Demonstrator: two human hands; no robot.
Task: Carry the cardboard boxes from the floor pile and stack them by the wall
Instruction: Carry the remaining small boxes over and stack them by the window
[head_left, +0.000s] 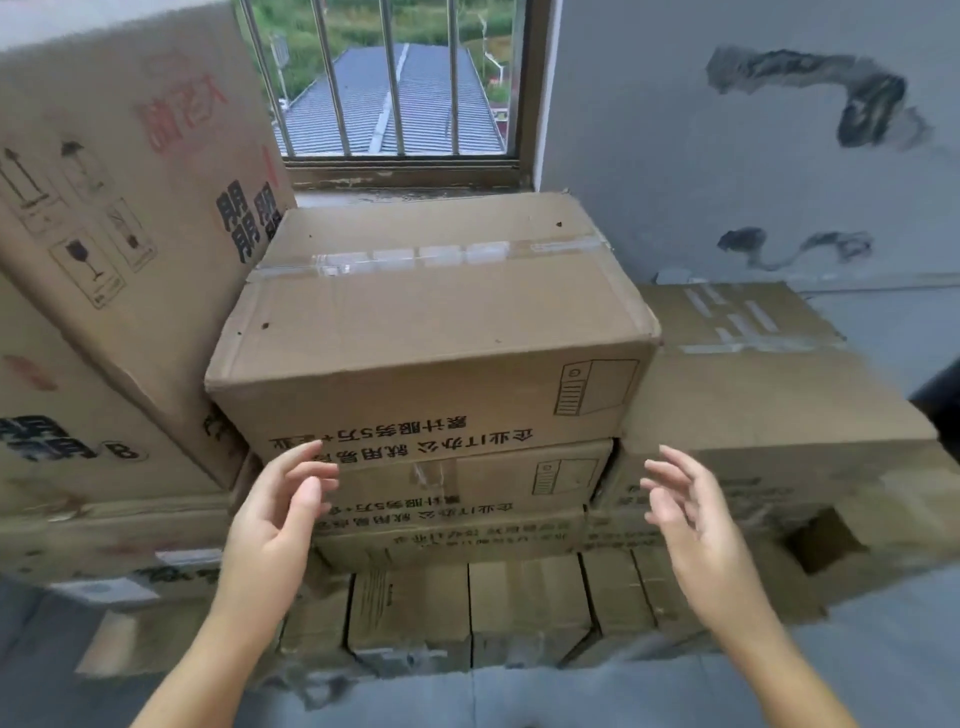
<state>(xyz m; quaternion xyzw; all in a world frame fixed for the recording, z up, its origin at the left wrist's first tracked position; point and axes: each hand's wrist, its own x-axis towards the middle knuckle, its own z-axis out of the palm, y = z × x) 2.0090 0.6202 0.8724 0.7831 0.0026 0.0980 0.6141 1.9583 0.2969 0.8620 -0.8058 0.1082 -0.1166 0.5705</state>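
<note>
Cardboard boxes are stacked up against the grey wall (727, 171) right under a barred window (389, 78). The top box (436, 322) is plain brown, sealed along the middle with a strip of clear tape, a bit dented at the corners, and its front face has black print upside down plus a little line drawing of a computer tower. It sits on a second box (467, 483) with the same print and drawing, and there are more below that, down to a row of smaller cartons (467, 608) near the floor. On the left a bigger box (130, 197) leans tilted, with red scribbled marks and fragile-glass symbols on its side. To the right is a lower box (769, 395) with a ragged hole in its front.

Both hands are empty. The left hand (275, 514) and right hand (691, 525) float in front of the stack, palms facing each other, fingers loose and spread, not touching any cardboard.
</note>
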